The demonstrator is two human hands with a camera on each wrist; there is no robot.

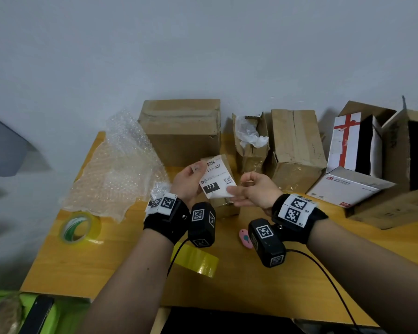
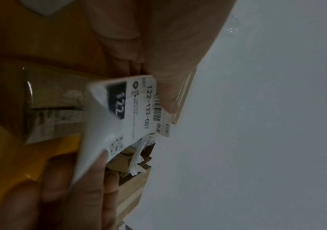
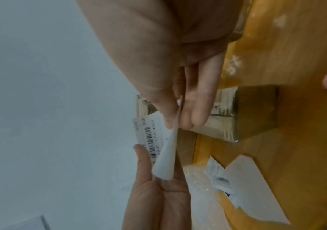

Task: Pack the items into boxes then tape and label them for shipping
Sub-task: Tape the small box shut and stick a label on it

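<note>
A grey wall backs the yellow tabletop [image 1: 121,256]. I hold a white shipping label [image 1: 216,179] in both hands above it. My left hand [image 1: 188,182] pinches the label's upper left edge; my right hand [image 1: 253,191] pinches its lower right corner between thumb and fingers [image 3: 196,109]. Directly beneath the fingers sits a small taped box [image 1: 223,207]. A tape roll [image 1: 79,229] lies well left of them.

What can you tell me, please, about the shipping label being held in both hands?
The shipping label is a white paper slip printed with a barcode, "122-C07", a QR code and "122" in a black block. It is held in the air above a small taped box, tilted. The left hand pinches its upper left edge; the right hand pinches its lower right corner, where a layer curls away.
</note>
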